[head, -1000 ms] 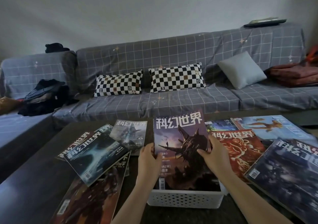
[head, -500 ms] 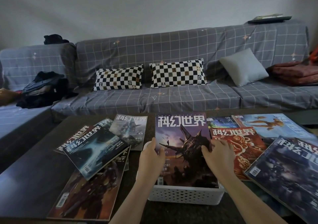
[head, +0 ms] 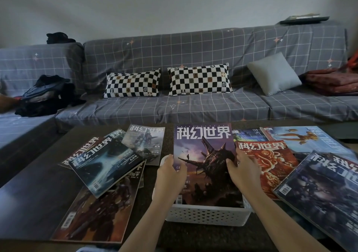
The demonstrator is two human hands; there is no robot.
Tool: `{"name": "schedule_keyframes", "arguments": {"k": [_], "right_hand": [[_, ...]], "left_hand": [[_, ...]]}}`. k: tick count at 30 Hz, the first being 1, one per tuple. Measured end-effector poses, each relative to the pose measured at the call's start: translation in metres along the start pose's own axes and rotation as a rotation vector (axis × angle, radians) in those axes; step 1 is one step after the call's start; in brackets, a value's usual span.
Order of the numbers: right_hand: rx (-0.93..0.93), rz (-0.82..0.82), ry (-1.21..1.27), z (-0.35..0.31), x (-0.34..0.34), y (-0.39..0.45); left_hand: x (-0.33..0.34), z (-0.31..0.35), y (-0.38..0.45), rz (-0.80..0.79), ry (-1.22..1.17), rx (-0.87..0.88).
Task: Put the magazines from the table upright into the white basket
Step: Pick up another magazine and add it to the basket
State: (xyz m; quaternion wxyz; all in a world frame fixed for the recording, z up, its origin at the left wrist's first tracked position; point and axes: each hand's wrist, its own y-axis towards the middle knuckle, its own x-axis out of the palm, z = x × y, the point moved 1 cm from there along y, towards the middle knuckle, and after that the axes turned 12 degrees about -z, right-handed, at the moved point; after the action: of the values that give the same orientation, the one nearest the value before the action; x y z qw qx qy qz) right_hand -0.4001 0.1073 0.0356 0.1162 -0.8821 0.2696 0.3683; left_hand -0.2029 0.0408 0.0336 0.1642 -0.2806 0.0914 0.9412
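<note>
Lowered a little since a moment ago, the purple-covered magazine [head: 205,160] now sits deeper in the white basket [head: 207,215], standing nearly upright with its cover facing the viewer and its bottom edge hidden behind the near wall. Left hand [head: 171,174] grips the magazine's left edge, its fingers [head: 170,159] curled around it. Right hand [head: 244,172] holds the right edge, thumb pressed on the cover. The basket rests near the front of a dark bench [head: 29,203]. To the left lie several overlapping magazines, topmost a blue-white cover [head: 105,164]. To the right lie a red-covered magazine [head: 271,160], a pale blue one [head: 302,139] and a dark blue one [head: 327,193]. Behind stands a grey checked sofa [head: 193,50]
</note>
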Motion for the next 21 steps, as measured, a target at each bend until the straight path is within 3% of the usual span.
{"name": "schedule_keyframes", "arguments": {"k": [7,17,21], "right_hand": [[-0.063,-0.025,0.026,0.001,0.000,0.000],[-0.147,0.046,-0.071,0.003,0.003,0.001],[-0.120,0.007,0.012,0.001,0.001,-0.002]], "left_hand": [[-0.003,0.000,0.001,-0.025,0.050,0.046],[-0.002,0.006,-0.002,-0.071,-0.001,-0.010],[0.003,0.011,-0.009,-0.103,-0.053,-0.044]]}}
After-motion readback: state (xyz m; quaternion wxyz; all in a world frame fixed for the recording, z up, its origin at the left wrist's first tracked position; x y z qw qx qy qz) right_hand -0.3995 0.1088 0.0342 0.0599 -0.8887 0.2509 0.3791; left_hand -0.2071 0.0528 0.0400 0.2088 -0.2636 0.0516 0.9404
